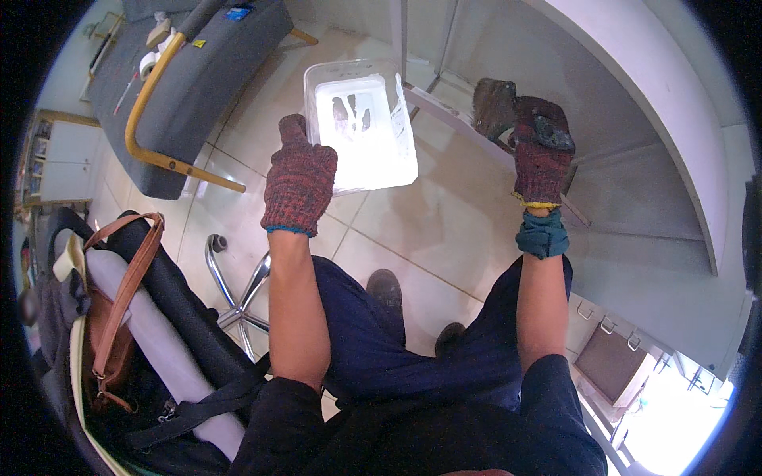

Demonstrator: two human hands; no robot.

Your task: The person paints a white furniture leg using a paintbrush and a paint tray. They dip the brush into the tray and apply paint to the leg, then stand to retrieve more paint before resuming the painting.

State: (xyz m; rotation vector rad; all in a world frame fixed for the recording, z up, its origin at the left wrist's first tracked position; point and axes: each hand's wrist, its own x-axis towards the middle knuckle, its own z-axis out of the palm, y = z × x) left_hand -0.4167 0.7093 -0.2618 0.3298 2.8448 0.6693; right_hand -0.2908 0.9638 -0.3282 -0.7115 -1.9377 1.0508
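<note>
My left hand (pixel 298 179), in a dark red knitted glove, grips the left rim of a white plastic tray (pixel 361 163) and holds it tilted above the tiled floor. The tray's inside is bright white with a few dark smears. My right hand (pixel 541 152), in the same kind of glove over a teal cuff, is closed on the handle of a wide, dirty brush (pixel 494 107) held up to the right of the tray. The brush bristles point up and left, apart from the tray.
A white wall and angled white frame (pixel 635 159) rise at the right. A grey bench with a yellow tube frame (pixel 171 87) stands at upper left. A chair with bags, a brown strap (pixel 119 301) and a chrome base (pixel 238 293) sits at the left.
</note>
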